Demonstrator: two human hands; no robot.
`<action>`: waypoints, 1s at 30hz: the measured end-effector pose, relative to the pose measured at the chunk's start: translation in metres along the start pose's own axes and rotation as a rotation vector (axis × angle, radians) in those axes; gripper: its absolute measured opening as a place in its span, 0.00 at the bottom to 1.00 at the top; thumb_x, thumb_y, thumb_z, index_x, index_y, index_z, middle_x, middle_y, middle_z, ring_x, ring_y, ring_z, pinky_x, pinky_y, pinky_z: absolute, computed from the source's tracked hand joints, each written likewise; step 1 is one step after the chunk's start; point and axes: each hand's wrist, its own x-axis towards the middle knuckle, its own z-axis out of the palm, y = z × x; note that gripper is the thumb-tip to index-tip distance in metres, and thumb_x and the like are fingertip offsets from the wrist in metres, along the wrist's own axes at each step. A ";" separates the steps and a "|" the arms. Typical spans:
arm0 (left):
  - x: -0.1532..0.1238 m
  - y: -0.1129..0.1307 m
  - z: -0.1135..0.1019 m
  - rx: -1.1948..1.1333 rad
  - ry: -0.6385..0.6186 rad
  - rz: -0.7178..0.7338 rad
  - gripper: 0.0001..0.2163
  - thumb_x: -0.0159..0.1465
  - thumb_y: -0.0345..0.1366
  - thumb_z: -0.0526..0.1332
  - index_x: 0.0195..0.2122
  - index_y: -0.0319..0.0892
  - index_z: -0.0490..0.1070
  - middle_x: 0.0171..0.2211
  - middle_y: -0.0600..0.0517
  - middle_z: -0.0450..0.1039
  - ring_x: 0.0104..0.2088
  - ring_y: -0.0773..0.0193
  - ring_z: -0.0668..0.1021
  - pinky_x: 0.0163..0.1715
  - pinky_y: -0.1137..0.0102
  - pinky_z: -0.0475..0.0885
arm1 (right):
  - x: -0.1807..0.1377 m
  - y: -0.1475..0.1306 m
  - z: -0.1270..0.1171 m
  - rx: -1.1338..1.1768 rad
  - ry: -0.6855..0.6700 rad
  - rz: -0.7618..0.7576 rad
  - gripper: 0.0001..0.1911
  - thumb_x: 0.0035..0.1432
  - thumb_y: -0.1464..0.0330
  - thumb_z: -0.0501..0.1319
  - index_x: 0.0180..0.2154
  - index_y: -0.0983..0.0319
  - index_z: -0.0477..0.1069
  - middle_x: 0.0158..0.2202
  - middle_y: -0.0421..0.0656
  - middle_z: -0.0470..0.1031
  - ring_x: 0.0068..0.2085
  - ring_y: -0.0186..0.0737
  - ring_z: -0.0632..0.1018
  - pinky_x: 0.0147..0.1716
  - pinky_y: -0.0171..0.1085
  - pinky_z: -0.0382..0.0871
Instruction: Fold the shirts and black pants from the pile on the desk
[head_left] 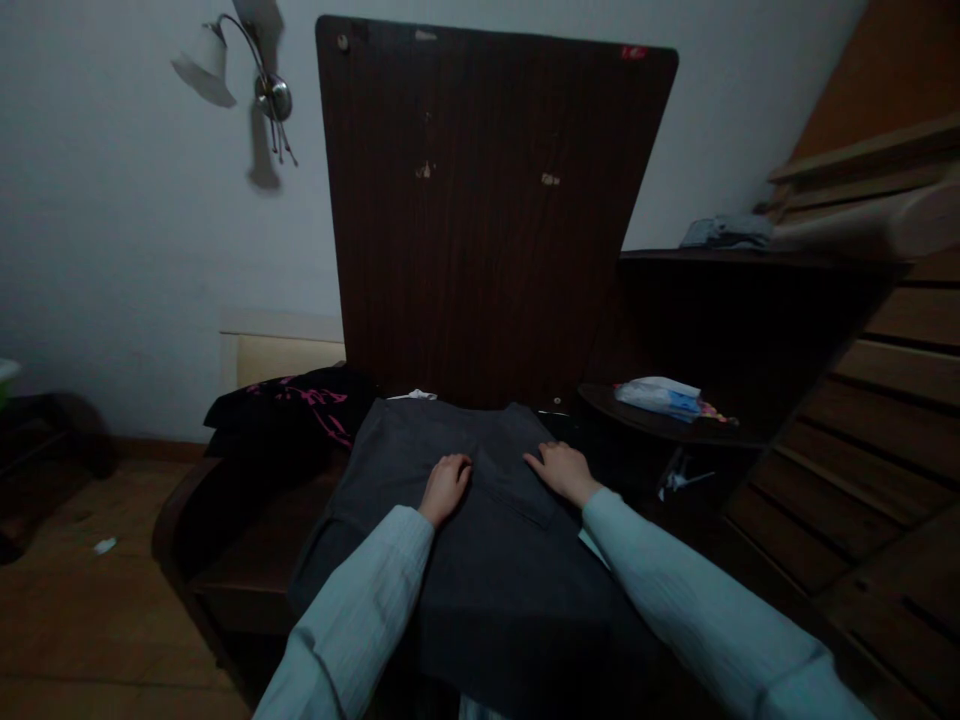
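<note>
A dark grey garment lies spread over the surface in front of me, its near end hanging down over the edge. A slanted seam or pocket edge shows on its right half; its exact kind is hard to tell in the dim light. My left hand rests on the middle of the cloth, fingers close together and lying on it. Toward the garment's right edge, my right hand lies flat with its thumb apart from the fingers. Neither hand has the cloth visibly gripped.
A black cloth with pink print lies to the left above a dark wooden seat. Behind stands a tall brown panel. At right, a shelf bears a plastic packet. A wall lamp hangs upper left.
</note>
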 end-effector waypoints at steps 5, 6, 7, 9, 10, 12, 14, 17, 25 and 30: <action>0.000 -0.002 0.002 0.015 -0.018 0.000 0.10 0.60 0.32 0.50 0.39 0.40 0.68 0.39 0.49 0.72 0.41 0.61 0.71 0.44 0.67 0.64 | 0.047 0.001 -0.009 0.009 0.012 0.058 0.15 0.57 0.67 0.51 0.43 0.65 0.68 0.45 0.53 0.69 0.47 0.45 0.70 0.38 0.36 0.65; -0.001 -0.002 0.002 0.016 -0.015 0.000 0.10 0.60 0.32 0.50 0.39 0.41 0.68 0.39 0.49 0.72 0.41 0.61 0.71 0.44 0.67 0.64 | 0.053 0.002 -0.006 0.005 0.012 0.071 0.15 0.56 0.69 0.52 0.44 0.65 0.68 0.46 0.53 0.68 0.48 0.45 0.69 0.38 0.36 0.65; -0.001 -0.002 0.003 0.016 -0.010 0.000 0.10 0.60 0.32 0.50 0.39 0.41 0.68 0.39 0.49 0.72 0.41 0.61 0.71 0.44 0.67 0.64 | 0.059 0.002 -0.004 0.002 0.004 0.093 0.15 0.55 0.70 0.52 0.43 0.66 0.68 0.46 0.54 0.69 0.47 0.46 0.70 0.38 0.36 0.65; -0.001 -0.003 0.004 0.015 0.000 -0.002 0.10 0.60 0.32 0.50 0.39 0.40 0.68 0.38 0.48 0.72 0.41 0.61 0.71 0.44 0.67 0.64 | 0.066 0.002 0.001 0.001 -0.023 0.143 0.14 0.54 0.73 0.52 0.41 0.69 0.70 0.43 0.56 0.71 0.45 0.48 0.72 0.37 0.36 0.66; -0.001 -0.003 0.004 0.014 0.002 -0.004 0.10 0.60 0.32 0.50 0.40 0.40 0.68 0.38 0.48 0.72 0.41 0.61 0.71 0.44 0.67 0.64 | 0.068 0.003 0.002 0.002 -0.032 0.158 0.13 0.54 0.74 0.52 0.39 0.71 0.71 0.41 0.57 0.72 0.43 0.48 0.73 0.36 0.37 0.66; -0.001 -0.002 0.003 0.010 0.000 -0.008 0.10 0.60 0.31 0.51 0.41 0.40 0.68 0.39 0.48 0.71 0.42 0.61 0.71 0.45 0.67 0.64 | 0.071 0.004 0.002 0.006 -0.040 0.166 0.14 0.54 0.76 0.51 0.37 0.72 0.72 0.39 0.58 0.73 0.42 0.49 0.74 0.36 0.37 0.66; -0.001 -0.001 0.001 0.007 -0.009 -0.007 0.11 0.59 0.30 0.52 0.42 0.39 0.67 0.41 0.47 0.71 0.43 0.61 0.70 0.46 0.67 0.64 | 0.072 0.006 -0.002 0.009 -0.047 0.183 0.14 0.54 0.77 0.50 0.37 0.72 0.72 0.39 0.59 0.73 0.42 0.49 0.74 0.36 0.38 0.66; -0.002 0.001 -0.001 -0.003 -0.023 0.006 0.13 0.58 0.30 0.53 0.45 0.40 0.66 0.44 0.47 0.70 0.45 0.61 0.69 0.47 0.66 0.63 | 0.075 0.010 -0.008 0.010 -0.050 0.222 0.15 0.55 0.77 0.49 0.40 0.72 0.72 0.41 0.61 0.72 0.44 0.50 0.73 0.37 0.39 0.66; -0.002 0.003 0.000 0.045 0.026 -0.064 0.12 0.59 0.29 0.50 0.42 0.39 0.68 0.41 0.47 0.71 0.44 0.60 0.70 0.46 0.66 0.63 | 0.086 0.014 -0.015 0.085 -0.171 0.292 0.17 0.54 0.72 0.50 0.42 0.71 0.71 0.44 0.60 0.71 0.45 0.51 0.73 0.38 0.40 0.66; -0.002 0.003 0.001 0.107 0.034 -0.114 0.11 0.59 0.30 0.50 0.39 0.39 0.69 0.38 0.47 0.72 0.42 0.59 0.71 0.44 0.66 0.63 | 0.091 0.029 -0.023 0.163 -0.282 0.316 0.19 0.49 0.67 0.55 0.42 0.70 0.71 0.43 0.58 0.72 0.42 0.49 0.74 0.33 0.37 0.66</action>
